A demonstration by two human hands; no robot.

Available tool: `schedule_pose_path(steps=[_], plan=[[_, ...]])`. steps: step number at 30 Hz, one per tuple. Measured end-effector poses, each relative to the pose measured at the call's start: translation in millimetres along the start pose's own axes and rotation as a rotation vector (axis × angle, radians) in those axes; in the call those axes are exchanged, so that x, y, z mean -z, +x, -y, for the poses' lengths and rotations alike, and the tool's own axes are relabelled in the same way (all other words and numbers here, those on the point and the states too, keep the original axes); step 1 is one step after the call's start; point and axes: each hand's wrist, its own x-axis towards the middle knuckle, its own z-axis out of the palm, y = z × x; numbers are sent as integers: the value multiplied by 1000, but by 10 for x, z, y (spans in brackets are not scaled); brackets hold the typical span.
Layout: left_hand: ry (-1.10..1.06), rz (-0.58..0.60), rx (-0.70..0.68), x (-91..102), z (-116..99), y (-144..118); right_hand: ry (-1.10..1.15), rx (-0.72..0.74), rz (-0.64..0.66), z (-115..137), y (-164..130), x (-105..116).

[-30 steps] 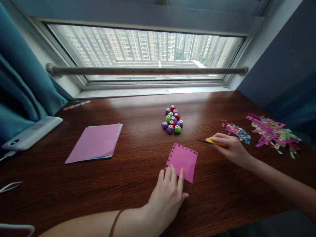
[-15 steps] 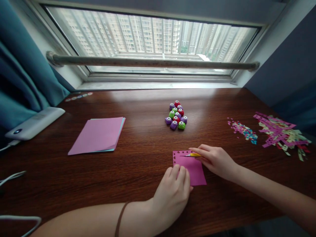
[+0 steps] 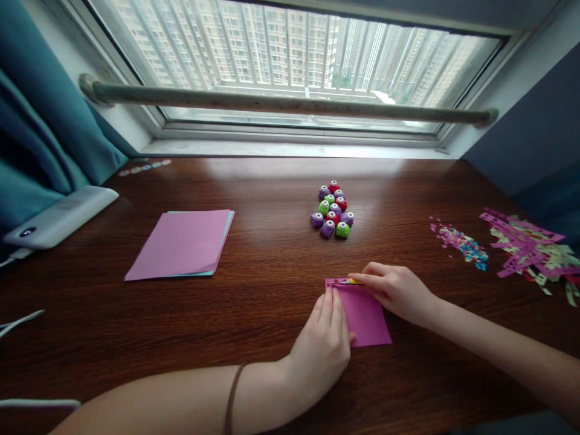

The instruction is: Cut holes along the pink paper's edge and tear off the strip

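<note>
A small square of pink paper (image 3: pixel 366 320) lies near the front of the desk, with small shapes punched along its top edge. My left hand (image 3: pixel 324 338) is closed, its fingertips pressed together on the paper's left side and covering part of it. In my right hand (image 3: pixel 396 293) is a slim yellow tool (image 3: pixel 356 281) with a thin, pointed metal end. Its tip points left along the punched border, near my left fingertips. I cannot tell its exact kind, as my fingers hide most of it.
Several purple, green and red craft punches (image 3: pixel 333 211) stand behind the paper. Stacked coloured paper (image 3: pixel 181 244) lies left, near a white power bank (image 3: pixel 63 217) and cables. To the right are punched confetti (image 3: pixel 460 241) and a pile of cut strips (image 3: pixel 530 244).
My left fingers have moved up towards the paper's punched top corner. The yellow tool now lies closer to the top border. The whole view has shifted slightly.
</note>
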Motion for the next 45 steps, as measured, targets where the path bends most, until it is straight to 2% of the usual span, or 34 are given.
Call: schedule_pose_path(steps=[10, 21, 24, 30, 45], plan=[[-47, 31, 72, 24, 12, 17, -67, 93, -66, -25, 12, -50], [-22, 47, 56, 51, 4, 33, -198, 243, -124, -122, 30, -65], [-27, 45, 64, 64, 5, 30, -177, 215, -136, -140, 23, -86], [-29, 65, 86, 64, 0, 28, 5, 121, -162, -162, -4, -114], [0, 60, 58, 69, -3, 25, -173, 211, -134, -136, 21, -98]])
